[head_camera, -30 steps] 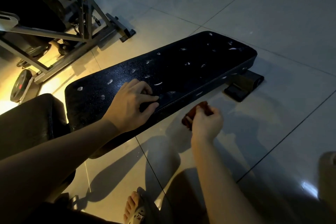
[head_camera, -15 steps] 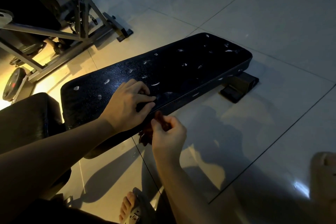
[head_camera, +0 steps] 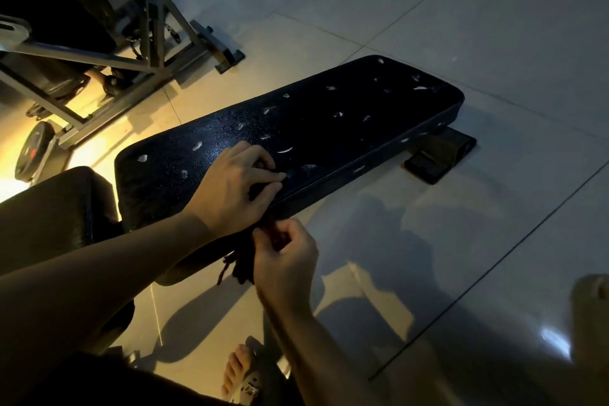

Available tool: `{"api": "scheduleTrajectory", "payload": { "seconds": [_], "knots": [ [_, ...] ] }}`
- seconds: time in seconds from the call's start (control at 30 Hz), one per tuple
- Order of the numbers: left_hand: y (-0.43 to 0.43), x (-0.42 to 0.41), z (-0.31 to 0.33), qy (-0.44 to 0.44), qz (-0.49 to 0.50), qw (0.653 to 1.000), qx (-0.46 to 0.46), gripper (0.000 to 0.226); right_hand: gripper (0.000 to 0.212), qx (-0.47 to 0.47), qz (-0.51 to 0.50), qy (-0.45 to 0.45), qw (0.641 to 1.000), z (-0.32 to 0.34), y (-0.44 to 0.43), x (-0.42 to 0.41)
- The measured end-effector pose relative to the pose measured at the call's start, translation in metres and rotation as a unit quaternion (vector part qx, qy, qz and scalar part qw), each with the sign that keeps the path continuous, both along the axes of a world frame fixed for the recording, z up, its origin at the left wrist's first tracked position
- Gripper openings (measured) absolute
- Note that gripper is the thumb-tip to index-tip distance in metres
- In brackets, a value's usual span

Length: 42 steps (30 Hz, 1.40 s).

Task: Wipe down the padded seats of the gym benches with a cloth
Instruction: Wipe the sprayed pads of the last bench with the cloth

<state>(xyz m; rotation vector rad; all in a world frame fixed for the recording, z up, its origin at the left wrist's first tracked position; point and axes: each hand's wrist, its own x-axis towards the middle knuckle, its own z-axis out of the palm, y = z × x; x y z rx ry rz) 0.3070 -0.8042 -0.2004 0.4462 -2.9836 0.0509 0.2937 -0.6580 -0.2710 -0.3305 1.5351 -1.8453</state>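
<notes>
Pinching the cloth point(head_camera: 242, 262) in my right hand point(head_camera: 286, 257), I had it bunched between thumb and curled fingers. Its dark reddish folds and a loose thread hung below my knuckles, off the bench and just under the near edge of the bench pad point(head_camera: 329, 128). My left hand point(head_camera: 235, 189) lay on that pad just above my right, its fingers bent and their tips down on the black cover. I could not tell whether they pressed the bare pad or held a corner of something, for the gap under them was too dark.

By my judgement the wiping of this pad had hardly begun. The cloth touched none of its top surface, and pale flecks point(head_camera: 285, 151) lay scattered from just beyond my left fingertips out to the far end, above the bench foot point(head_camera: 438, 155). I could not say whether they were dirt or worn spots in the cover.

A second pad point(head_camera: 49, 208) sat beside my left forearm, too dim to show whether it was wiped or not. A metal machine frame point(head_camera: 141, 53) stood well beyond my left hand.

What remained, as I judged it, was nearly everything: lifting the cloth onto the pad beside my left fingers, drawing it along the whole length to the far end, then going over the second pad.
</notes>
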Motion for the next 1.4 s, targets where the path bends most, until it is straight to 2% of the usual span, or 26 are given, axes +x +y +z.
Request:
{"api": "scheduleTrajectory", "payload": {
  "seconds": [0.07, 0.17, 0.27, 0.37, 0.43, 0.53, 0.67, 0.73, 0.83, 0.9, 0.97, 1.1, 1.2, 1.3, 1.4],
  "knots": [
    [-0.001, 0.000, 0.000, -0.002, 0.002, 1.000, 0.002, 0.037, 0.019, 0.024, -0.020, -0.025, 0.999, -0.003, -0.001, -0.020],
    [0.000, 0.001, -0.001, 0.000, 0.005, 1.000, 0.004, 0.037, 0.019, 0.082, -0.105, -0.096, 0.986, -0.019, -0.011, -0.091],
    [0.000, 0.000, -0.001, 0.003, 0.003, 1.000, 0.001, 0.037, 0.020, 0.098, -0.122, -0.050, 0.986, -0.016, -0.014, -0.098],
    [0.000, 0.000, 0.000, 0.004, 0.002, 1.000, -0.003, 0.040, 0.021, 0.038, -0.046, -0.005, 0.998, -0.003, -0.008, -0.035],
    [0.001, 0.000, 0.000, 0.001, 0.003, 1.000, -0.002, 0.041, 0.020, 0.013, -0.032, 0.003, 0.999, -0.005, -0.007, -0.021],
    [0.001, -0.001, 0.000, 0.008, 0.003, 1.000, 0.003, 0.038, 0.013, 0.056, -0.068, -0.041, 0.995, -0.017, -0.012, -0.069],
    [0.001, -0.001, -0.003, 0.015, 0.001, 1.000, -0.002, 0.036, 0.010, 0.119, -0.181, -0.022, 0.976, -0.032, -0.013, -0.157],
    [0.002, -0.002, -0.003, 0.015, 0.000, 1.000, -0.004, 0.038, 0.013, 0.106, -0.170, -0.021, 0.980, -0.029, -0.013, -0.151],
    [0.001, -0.001, -0.003, 0.003, -0.003, 1.000, -0.020, 0.045, 0.016, 0.051, -0.065, -0.051, 0.995, -0.018, -0.009, -0.084],
    [0.002, -0.004, -0.002, -0.005, -0.007, 1.000, -0.026, 0.047, 0.018, 0.017, -0.042, -0.057, 0.997, -0.012, -0.003, -0.058],
    [0.003, -0.014, -0.003, -0.001, -0.011, 1.000, -0.026, 0.047, 0.020, 0.017, -0.062, -0.076, 0.995, -0.014, -0.004, -0.074],
    [0.014, -0.043, -0.018, -0.022, -0.036, 0.998, -0.053, 0.050, 0.010, 0.061, -0.145, -0.036, 0.987, -0.036, -0.012, -0.150],
    [0.017, -0.058, -0.025, -0.037, -0.046, 0.995, -0.075, 0.053, 0.016, 0.107, -0.208, -0.054, 0.971, -0.054, -0.023, -0.175],
    [0.013, -0.072, -0.023, -0.038, -0.045, 0.994, -0.089, 0.053, 0.018, 0.092, -0.231, -0.083, 0.965, -0.060, -0.030, -0.170],
    [0.012, -0.082, -0.027, -0.044, -0.053, 0.993, -0.095, 0.050, 0.027, 0.048, -0.214, -0.092, 0.971, -0.054, -0.033, -0.158]
  ]
}}
